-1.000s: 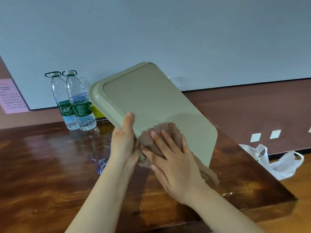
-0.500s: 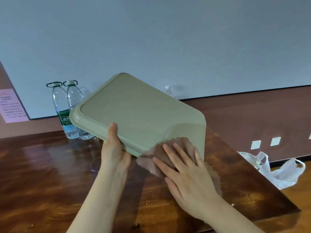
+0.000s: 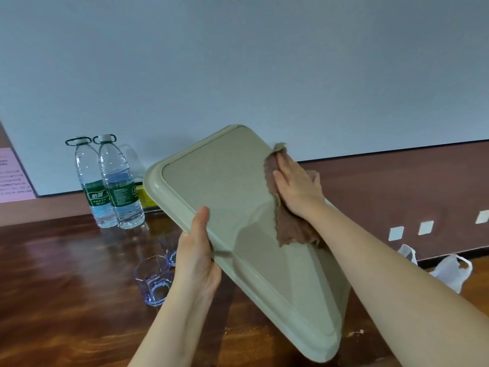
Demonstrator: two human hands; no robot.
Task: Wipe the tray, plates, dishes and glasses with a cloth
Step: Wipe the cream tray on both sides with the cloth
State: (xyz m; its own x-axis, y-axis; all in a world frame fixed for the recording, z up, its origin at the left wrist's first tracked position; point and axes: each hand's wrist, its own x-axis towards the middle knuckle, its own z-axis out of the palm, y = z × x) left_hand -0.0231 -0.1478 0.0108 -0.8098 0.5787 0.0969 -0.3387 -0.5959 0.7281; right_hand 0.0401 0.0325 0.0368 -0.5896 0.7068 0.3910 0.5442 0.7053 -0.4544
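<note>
A pale green tray [image 3: 227,192] is held tilted above the wooden table [image 3: 58,292], its underside facing me. My left hand [image 3: 197,256] grips the tray's left rim, thumb on top. My right hand [image 3: 295,186] presses a brown cloth [image 3: 289,229] against the tray's far right edge; the cloth hangs down below the hand. A clear bluish glass [image 3: 153,279] stands on the table left of my left wrist, and a second glass [image 3: 169,251] shows partly behind it.
Two water bottles [image 3: 111,181] stand by the wall at the back left. A white plastic bag [image 3: 447,268] lies on the floor to the right, past the table's edge. A pink notice [image 3: 13,178] hangs on the left wall.
The right hand has slid the cloth from the tray's near edge up to its far right edge. The tray has swung round and lies lower and nearer; the left hand keeps its grip.
</note>
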